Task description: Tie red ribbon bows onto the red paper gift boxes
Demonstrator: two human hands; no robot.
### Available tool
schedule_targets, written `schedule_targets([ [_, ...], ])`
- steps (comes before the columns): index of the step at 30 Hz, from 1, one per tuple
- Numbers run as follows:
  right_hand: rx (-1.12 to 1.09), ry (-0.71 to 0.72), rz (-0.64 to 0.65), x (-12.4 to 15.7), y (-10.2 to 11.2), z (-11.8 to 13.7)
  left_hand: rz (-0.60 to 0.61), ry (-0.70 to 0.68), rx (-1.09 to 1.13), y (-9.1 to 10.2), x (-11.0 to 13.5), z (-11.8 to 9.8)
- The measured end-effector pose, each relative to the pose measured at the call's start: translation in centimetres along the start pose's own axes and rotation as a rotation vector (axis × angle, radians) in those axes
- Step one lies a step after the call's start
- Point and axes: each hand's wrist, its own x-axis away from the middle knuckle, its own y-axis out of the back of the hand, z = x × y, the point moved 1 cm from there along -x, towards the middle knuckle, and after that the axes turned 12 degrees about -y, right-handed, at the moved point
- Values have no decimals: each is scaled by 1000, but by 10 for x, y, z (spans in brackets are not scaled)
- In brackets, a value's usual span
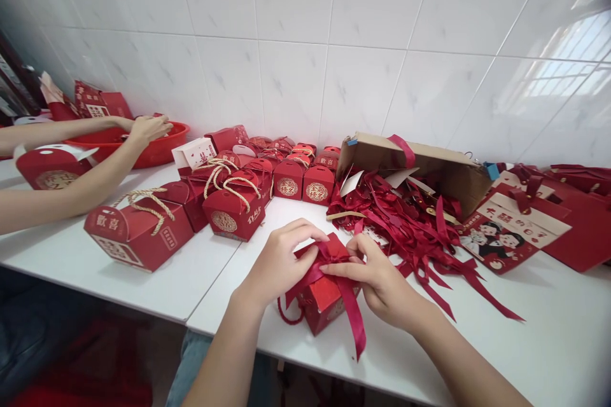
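A small red gift box [321,305] stands on the white table near its front edge, right below my hands. Dark red ribbon [352,318] lies over its top, one long tail hanging down the near side. My left hand [289,261] pinches the ribbon from the left, thumb and fingers together. From the right, my right hand [377,270] also has the ribbon between thumb and fingertips, close to a knot or bow at the top. A dark red cord [289,315] loops out at the box's left side. The fingers partly hide the knot.
Loose red ribbons [405,222] spill from a cardboard box [420,159] behind my right hand. Red gift bags [515,229] stand at right. Several rope-handled boxes [236,210] are at left-centre. Another person's hands [150,130] work over a red basin [165,149] at far left.
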Motion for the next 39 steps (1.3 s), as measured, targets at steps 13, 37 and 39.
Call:
schedule_targets([
  [13,-25,-2,15,0,-2,0,-10,-101,-49,-4,-1,-1],
  [37,-179,3,60,6,4,-3,257,61,166,-2,2,-7],
  [39,-176,2,55,6,5,-3,251,50,248,-3,2,-5],
])
